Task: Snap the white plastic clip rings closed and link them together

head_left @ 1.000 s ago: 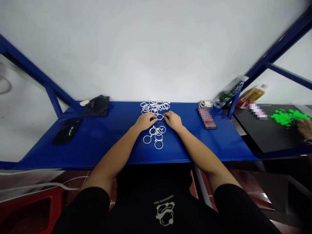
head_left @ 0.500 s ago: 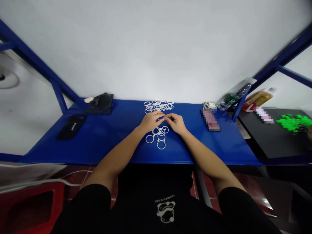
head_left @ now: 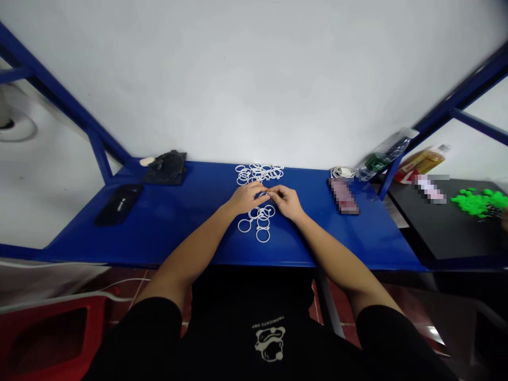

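White rings (head_left: 257, 173) near table's rear edge (head_left: 214, 163)

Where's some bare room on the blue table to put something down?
Between the black slab and left hand, and between the right hand and phone. The middle is crowded: rings lie behind and in front of the hands.

Soft light dims toward the bottom; edges stretch, blurred.

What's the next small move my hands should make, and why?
I'd probably ease the left hand and right hand slightly apart: they meet between the far white rings and the nearer white rings, hiding whatever they may hold, so a quick look seems sensible.
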{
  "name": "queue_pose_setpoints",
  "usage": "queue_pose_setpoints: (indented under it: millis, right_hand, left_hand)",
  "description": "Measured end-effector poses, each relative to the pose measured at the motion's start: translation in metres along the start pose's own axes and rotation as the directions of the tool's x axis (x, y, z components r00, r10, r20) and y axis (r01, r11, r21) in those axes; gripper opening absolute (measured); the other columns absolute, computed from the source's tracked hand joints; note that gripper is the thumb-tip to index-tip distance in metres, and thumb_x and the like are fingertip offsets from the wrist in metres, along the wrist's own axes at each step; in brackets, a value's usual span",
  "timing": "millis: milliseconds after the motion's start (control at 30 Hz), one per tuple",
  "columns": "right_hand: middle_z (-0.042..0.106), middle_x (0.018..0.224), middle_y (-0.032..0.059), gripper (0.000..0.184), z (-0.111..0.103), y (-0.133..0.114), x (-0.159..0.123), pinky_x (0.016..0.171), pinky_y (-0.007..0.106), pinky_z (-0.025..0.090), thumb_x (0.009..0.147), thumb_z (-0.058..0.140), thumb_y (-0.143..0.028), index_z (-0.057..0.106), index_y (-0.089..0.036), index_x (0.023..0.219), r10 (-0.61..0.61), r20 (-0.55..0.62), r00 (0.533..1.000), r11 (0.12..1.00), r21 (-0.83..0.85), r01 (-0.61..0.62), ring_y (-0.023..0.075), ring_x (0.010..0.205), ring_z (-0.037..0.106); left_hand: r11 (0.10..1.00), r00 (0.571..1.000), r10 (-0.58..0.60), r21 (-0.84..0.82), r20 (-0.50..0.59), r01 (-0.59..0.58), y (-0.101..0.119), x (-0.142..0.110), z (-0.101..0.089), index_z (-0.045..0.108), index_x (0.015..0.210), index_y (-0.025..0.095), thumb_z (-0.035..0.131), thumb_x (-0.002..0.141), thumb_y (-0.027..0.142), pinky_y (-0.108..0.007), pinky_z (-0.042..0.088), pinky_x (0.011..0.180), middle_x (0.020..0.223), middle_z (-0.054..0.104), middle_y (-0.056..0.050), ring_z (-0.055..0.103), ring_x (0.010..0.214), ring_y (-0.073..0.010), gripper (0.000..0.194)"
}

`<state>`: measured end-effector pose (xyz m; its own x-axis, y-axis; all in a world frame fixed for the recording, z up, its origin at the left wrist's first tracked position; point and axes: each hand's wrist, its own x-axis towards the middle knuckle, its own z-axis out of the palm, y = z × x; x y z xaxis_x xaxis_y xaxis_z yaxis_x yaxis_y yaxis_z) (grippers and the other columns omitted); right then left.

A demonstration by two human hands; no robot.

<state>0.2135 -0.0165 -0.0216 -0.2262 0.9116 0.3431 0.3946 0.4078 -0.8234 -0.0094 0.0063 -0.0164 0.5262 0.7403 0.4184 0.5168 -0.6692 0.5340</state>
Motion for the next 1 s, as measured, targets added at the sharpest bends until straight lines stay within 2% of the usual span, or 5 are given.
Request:
queue_pose_setpoints:
  millis: [167,367,700,833,1000]
  right_hand:
    - [0.08,0.089,0.0045,0.031,-0.002,0.003,0.0,0.072,0.031,0.053,0.099,0.07,-0.051,0.083,-0.023,0.103,-0.04,0.102,0.994,0.995,-0.087,0.048,0.0189,0.074,0.068]
    - [0.081,0.092,0.0039,0.019,-0.011,0.014,0.006,0.078,0.031,0.052,0.1,0.067,-0.035,0.083,-0.023,0.102,-0.007,0.136,0.991,0.966,-0.256,0.042,0.0192,0.079,0.071]
    - [0.081,0.09,0.0034,0.015,-0.013,0.021,0.007,0.073,0.03,0.05,0.099,0.069,-0.029,0.082,-0.022,0.102,-0.044,0.178,0.983,0.966,-0.245,0.087,0.0179,0.076,0.069]
    - [0.079,0.087,0.0037,0.021,-0.013,0.025,0.007,0.074,0.032,0.052,0.1,0.069,-0.035,0.082,-0.021,0.11,-0.083,0.103,0.991,0.974,-0.203,0.103,0.0187,0.074,0.068]
    - [0.08,0.096,0.0059,0.04,-0.012,0.02,0.005,0.072,0.033,0.055,0.103,0.066,-0.046,0.075,-0.02,0.133,-0.08,-0.055,0.995,0.992,-0.107,0.074,0.0188,0.07,0.066]
  left_hand:
    - [0.982,0.973,-0.172,0.051,-0.154,0.182,-0.016,0.002,-0.012,0.081,0.113,0.023,0.06,0.109,0.036,-0.037,0.057,0.103,0.115,0.077,-0.008,0.072,0.11,-0.0228,0.025]
    - [0.867,0.874,-0.445,0.15,-0.194,0.475,-0.049,0.0,-0.009,0.076,0.134,0.022,0.075,0.099,0.031,-0.046,0.058,0.105,0.144,0.062,-0.015,0.069,0.122,-0.0326,0.036]
    - [0.852,0.846,-0.467,0.127,-0.257,0.509,-0.063,0.001,-0.004,0.08,0.093,0.022,0.077,0.097,0.025,-0.046,0.058,0.106,0.141,0.068,-0.013,0.068,0.124,-0.0311,0.005]
    - [0.901,0.868,-0.387,0.071,-0.31,0.427,-0.047,0.005,-0.008,0.08,0.096,0.02,0.075,0.098,0.024,-0.04,0.061,0.099,0.144,0.07,-0.011,0.073,0.091,-0.0193,0.006]
    - [0.997,0.971,-0.076,0.009,-0.225,0.08,-0.014,0.001,0.0,0.081,0.099,0.021,0.077,0.097,0.026,-0.032,0.062,0.079,0.144,0.071,-0.008,0.067,0.073,-0.0109,0.006]
